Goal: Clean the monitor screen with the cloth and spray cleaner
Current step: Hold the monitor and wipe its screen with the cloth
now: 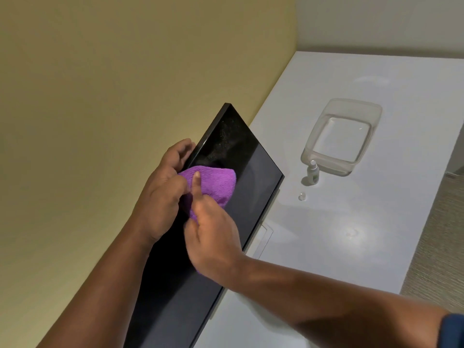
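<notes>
Monitor: black, dark screen, running from the upper centre of the frame down to the bottom centre, its back close to the yellow wall that fills the left half. Fine specks show on the glass near the upper corner.
Cloth: purple, bunched, lying against the screen just below the specked patch, at the middle of the frame.
Left hand: at the monitor's top edge, fingers curled over the bezel toward the back, thumb side touching the cloth's left end. Whether it also pinches the cloth cannot be told.
Right hand: over the lower part of the cloth, index finger laid straight across the purple fabric, pressing it to the glass; the other fingers are blurred and partly tucked under the fabric.
Spray bottle: small, clear with a pale top, upright on the white desk, right of the monitor's lower edge and apart from it.
Cap: small clear piece on the desk, just below and left of the bottle.
Tub: clear plastic, rectangular, in the upper right of the frame, its near corner just beside the bottle.
Sleeve: dark blue, at the lower right corner, on the right arm.
</notes>
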### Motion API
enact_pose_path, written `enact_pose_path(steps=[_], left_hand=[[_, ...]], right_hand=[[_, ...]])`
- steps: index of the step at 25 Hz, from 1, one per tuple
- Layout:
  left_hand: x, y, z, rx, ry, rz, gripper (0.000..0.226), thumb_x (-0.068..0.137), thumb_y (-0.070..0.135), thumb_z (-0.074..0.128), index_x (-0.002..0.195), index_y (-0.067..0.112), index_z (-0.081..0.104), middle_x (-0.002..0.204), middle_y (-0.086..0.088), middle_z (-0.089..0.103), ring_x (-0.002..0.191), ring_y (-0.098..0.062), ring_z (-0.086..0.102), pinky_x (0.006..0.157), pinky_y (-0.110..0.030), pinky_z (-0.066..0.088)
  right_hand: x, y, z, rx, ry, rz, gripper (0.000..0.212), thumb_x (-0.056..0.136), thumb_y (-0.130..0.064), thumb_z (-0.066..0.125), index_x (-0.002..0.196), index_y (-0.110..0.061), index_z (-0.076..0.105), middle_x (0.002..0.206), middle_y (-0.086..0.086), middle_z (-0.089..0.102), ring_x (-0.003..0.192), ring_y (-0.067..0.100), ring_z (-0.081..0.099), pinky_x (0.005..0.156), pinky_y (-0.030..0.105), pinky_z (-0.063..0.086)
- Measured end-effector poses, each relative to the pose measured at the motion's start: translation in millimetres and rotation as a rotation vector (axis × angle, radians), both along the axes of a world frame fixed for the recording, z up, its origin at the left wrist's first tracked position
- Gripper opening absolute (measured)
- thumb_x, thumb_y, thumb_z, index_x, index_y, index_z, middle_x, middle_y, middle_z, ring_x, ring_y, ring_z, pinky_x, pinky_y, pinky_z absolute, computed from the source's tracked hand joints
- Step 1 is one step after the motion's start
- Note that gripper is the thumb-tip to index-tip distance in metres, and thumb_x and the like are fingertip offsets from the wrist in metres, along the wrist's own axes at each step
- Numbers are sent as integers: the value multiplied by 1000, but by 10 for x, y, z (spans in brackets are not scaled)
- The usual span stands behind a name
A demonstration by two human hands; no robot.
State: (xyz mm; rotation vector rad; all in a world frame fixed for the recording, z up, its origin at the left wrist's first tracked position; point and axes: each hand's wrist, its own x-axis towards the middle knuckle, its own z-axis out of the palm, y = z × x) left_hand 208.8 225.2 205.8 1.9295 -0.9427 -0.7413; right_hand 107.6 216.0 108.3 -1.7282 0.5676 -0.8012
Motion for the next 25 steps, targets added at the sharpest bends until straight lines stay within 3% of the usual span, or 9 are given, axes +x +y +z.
enact_pose_path(steps=[5, 9, 12, 14, 18, 21, 25], left_hand=[[-53, -6, 54, -48, 37, 13, 91, 70, 5, 34, 157, 29, 24, 161, 18, 31, 143, 9, 38, 90, -9, 47], [-25, -2, 31, -81, 82, 12, 90, 73, 5, 32, 159, 27, 21, 161, 15, 31, 145, 3, 39, 98, -14, 46], [-27, 8, 23, -75, 107, 32, 98, 69, 6, 35, 159, 40, 19, 159, 17, 40, 146, -2, 40, 83, -19, 47], [-21, 10, 9, -75, 101, 15, 98, 69, 6, 36, 158, 45, 18, 152, 29, 45, 143, 2, 42, 77, -16, 48], [-16, 13, 10, -107, 98, 50, 93, 71, 11, 43, 145, 60, 18, 151, 2, 46, 146, -8, 40, 92, -15, 50], [-72, 4, 52, -115, 59, 84, 95, 62, 33, 50, 145, 63, 15, 157, 8, 40, 143, 0, 41, 98, -14, 42], [-122, -64, 62, -175, 110, 138, 98, 56, 38, 52, 143, 63, 17, 155, 11, 37, 136, 14, 37, 101, -14, 38]], right_hand=[[-126, -81, -53, -127, 30, 87, 80, 94, -31, 34, 159, -40, -12, 92, -13, 39, 76, 13, 47, 61, 47, 54], [35, -185, 82, -17, 5, -15, 75, 94, -33, 34, 162, -35, 1, 85, -15, 39, 70, 7, 46, 58, 36, 51], [-155, 27, 43, -88, 42, 130, 69, 95, -35, 32, 161, -31, 14, 88, -14, 40, 71, 8, 45, 58, 39, 50], [-150, -98, 35, -131, 65, 110, 72, 93, -34, 34, 162, -33, 10, 89, -14, 43, 74, 11, 50, 61, 43, 53], [-25, -406, 177, -5, 57, -25, 73, 90, -36, 34, 160, -39, 14, 92, -9, 59, 75, 11, 57, 66, 38, 54], [-139, -302, 294, -164, 72, 52, 68, 90, -35, 35, 157, -37, 22, 90, -8, 61, 74, 15, 60, 60, 41, 57], [-69, -836, 407, -314, 213, -35, 56, 93, -32, 35, 148, -39, 40, 104, -1, 70, 88, 26, 66, 68, 38, 54]])
